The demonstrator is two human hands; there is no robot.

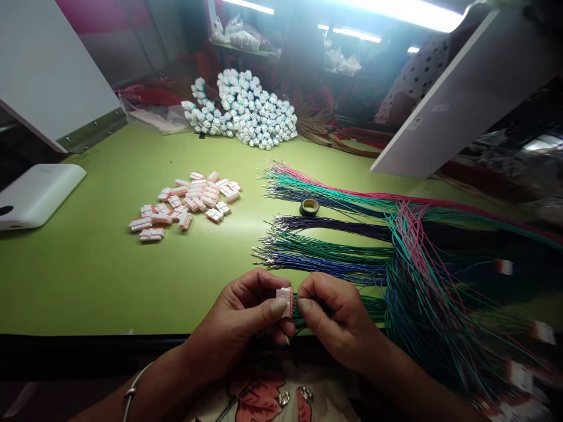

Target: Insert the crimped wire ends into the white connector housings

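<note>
My left hand [253, 308] pinches a white and orange connector housing [284, 300] between thumb and fingers, near the table's front edge. Close at its right side, my right hand [332, 313] is closed with thumb and forefinger pressed together at the wires [299, 316] by the housing; its fingertips hide most of what they grip. Green wires run rightward from there behind my right hand. Beyond my hands lie bundles of blue wires [325, 264], green wires [338, 249] and dark purple wires [347, 227], their metal terminals pointing left.
Loose connector housings [200, 193] are scattered at left centre. A tape roll [309, 207] sits between wire bundles. Many white connectors [257, 108] are heaped at the back. A white device [41, 193] lies far left, a white panel [440, 105] stands right, and tangled wires [422, 281] hang over the right side.
</note>
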